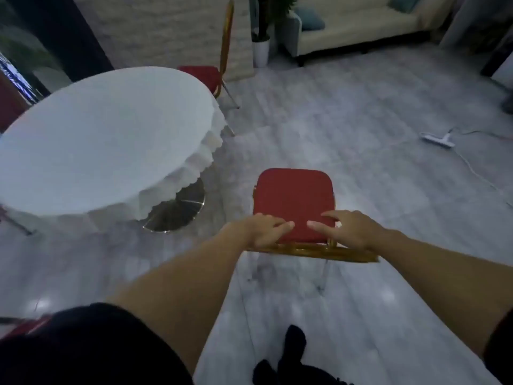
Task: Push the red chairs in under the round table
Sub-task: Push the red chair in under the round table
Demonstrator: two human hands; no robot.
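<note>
A red-cushioned chair (293, 198) with a gold frame stands on the floor right of the round table (105, 140), apart from it. My left hand (261, 227) and my right hand (347, 229) rest on the top of its gold backrest, fingers over the front. The table wears a white scalloped cloth over a shiny metal base (177, 209). A second red chair (206, 75) stands at the table's far side, its seat partly under the cloth. A third red seat (9, 101) shows at the far left edge.
A white power strip (438, 139) with its cord lies on the grey floor at right. A cream sofa (361, 26) and a potted plant (261, 51) stand at the back. Another red chair edge (25, 326) shows at lower left. My foot (294, 348) is below.
</note>
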